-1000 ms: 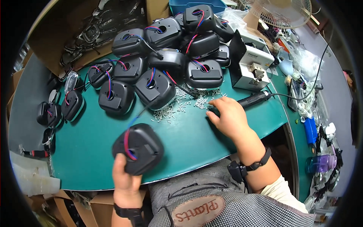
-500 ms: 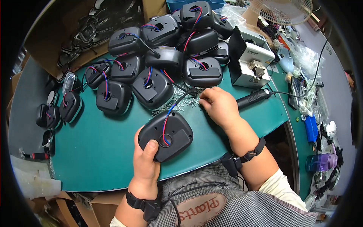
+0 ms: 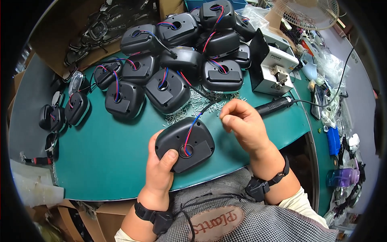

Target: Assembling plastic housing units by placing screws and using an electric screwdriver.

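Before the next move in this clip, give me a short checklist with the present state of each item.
1. Left hand grips the black rounded plastic housing: ok.
2. The housing's red and blue wires are free of the thumb: ok.
3. Right hand pinches something small from the loose silver screws: cannot tell, fingertips hide it.
4. Black electric screwdriver lies within reach beside the right hand: ok.
5. Green mat in front of the housing is free: ok.

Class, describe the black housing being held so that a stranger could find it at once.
Start at the green mat. At its near edge the left hand grips one black housing with red and blue wires. Unlike the piled housings behind, it alone is held.
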Action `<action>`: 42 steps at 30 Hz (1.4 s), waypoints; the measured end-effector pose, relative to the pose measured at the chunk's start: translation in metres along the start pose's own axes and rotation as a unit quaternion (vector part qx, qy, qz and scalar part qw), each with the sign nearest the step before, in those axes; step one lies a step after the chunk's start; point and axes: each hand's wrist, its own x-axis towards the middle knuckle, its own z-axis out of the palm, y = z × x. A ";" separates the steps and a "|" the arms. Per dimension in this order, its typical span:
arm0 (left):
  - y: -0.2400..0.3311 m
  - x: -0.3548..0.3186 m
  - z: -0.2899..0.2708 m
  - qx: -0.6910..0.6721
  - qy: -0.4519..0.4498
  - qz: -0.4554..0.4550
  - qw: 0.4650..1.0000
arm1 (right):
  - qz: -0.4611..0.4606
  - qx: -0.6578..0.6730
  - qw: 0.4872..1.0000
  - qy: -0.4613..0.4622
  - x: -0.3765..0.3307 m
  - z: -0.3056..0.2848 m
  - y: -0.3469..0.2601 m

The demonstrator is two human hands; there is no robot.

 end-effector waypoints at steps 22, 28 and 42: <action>-0.002 -0.001 -0.004 -0.032 -0.012 0.013 0.999 | -0.056 -0.350 0.935 0.030 0.013 -0.006 0.002; -0.001 -0.001 -0.006 -0.060 0.008 0.015 0.998 | -0.073 -0.634 0.768 0.047 0.032 -0.005 0.024; -0.003 -0.001 -0.006 -0.066 0.005 0.012 0.998 | -0.045 -0.589 0.804 0.072 0.037 -0.013 0.018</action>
